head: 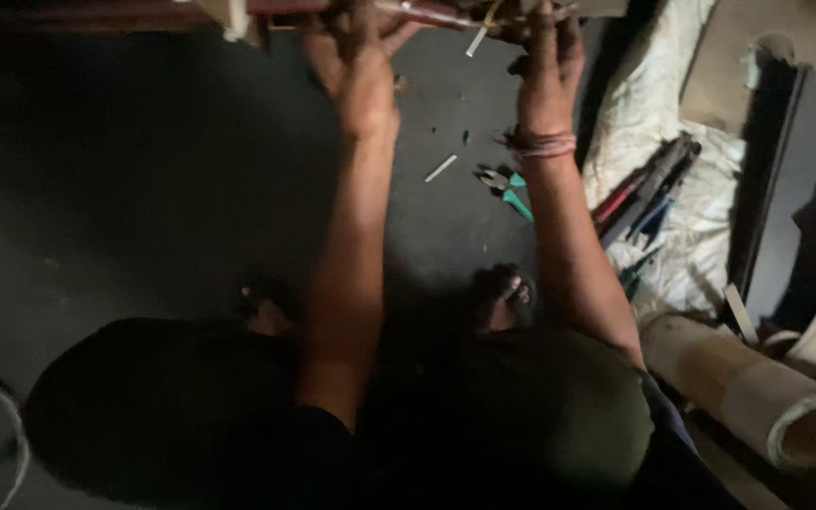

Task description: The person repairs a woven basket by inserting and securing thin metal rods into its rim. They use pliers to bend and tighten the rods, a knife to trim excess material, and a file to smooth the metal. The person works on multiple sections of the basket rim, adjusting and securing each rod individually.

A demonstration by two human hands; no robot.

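Both my arms reach forward to the top edge of the head view. My left hand (356, 61) presses against a dark wooden piece (144, 11) that runs along the top, fingers spread on it. My right hand (545, 57), with red thread bands (540, 144) on the wrist, grips the same cluttered spot where thin sticks and a pale strip (476, 40) show. What the fingers hold is cut off by the frame edge. My knees and a foot (507, 295) show below on the dark floor.
Green-handled pliers (507, 187) and a small white stick (441, 168) lie on the dark floor between my arms. To the right, several hand tools (644, 198) rest on a white sack (649, 113). A rolled mat (757, 397) and boards (767, 47) sit at the far right.
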